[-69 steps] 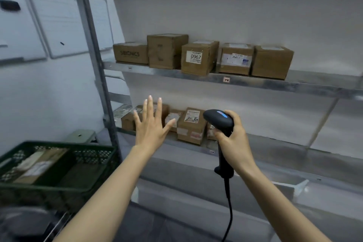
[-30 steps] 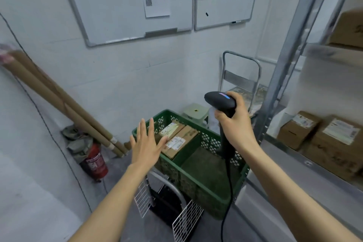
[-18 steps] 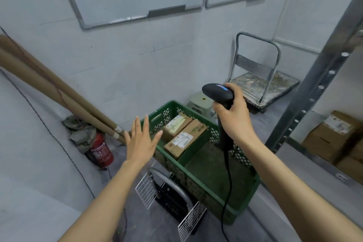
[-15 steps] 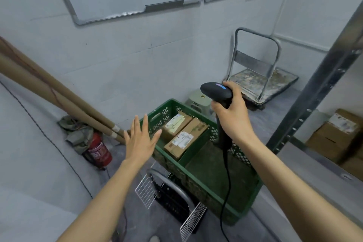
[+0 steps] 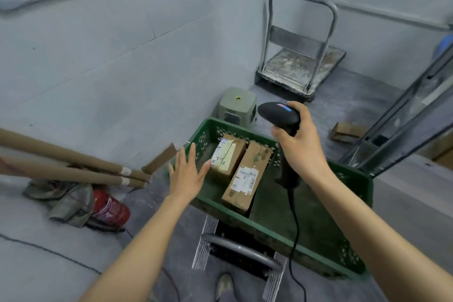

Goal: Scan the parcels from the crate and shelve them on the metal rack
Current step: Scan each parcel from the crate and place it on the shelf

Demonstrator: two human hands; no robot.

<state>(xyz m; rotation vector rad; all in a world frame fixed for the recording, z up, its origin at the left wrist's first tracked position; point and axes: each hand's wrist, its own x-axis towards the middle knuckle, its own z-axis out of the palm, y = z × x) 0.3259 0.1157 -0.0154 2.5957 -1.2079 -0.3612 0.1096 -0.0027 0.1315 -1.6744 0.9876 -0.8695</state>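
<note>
Left of the green plastic crate (image 5: 269, 231): long cardboard tubes (image 5: 73, 164), a red fire extinguisher (image 5: 110, 208). At its left rim: left hand (image 5: 188, 176), flat, fingers spread, empty. Inside, at left: two taped cardboard parcels (image 5: 247, 176), side by side. Above: right hand (image 5: 301, 147) wrapped round a black barcode scanner (image 5: 279, 115). Behind: grey stool (image 5: 236, 108), metal trolley (image 5: 301, 66). Right: metal rack (image 5: 402, 115).

green lattice crate (image 5: 246, 218), brown parcels (image 5: 241, 176), black scanner (image 5: 279, 116), red extinguisher (image 5: 110, 211)

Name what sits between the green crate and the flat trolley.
A small grey-green stool, on the floor beyond the crate, before the trolley; head view.
</note>
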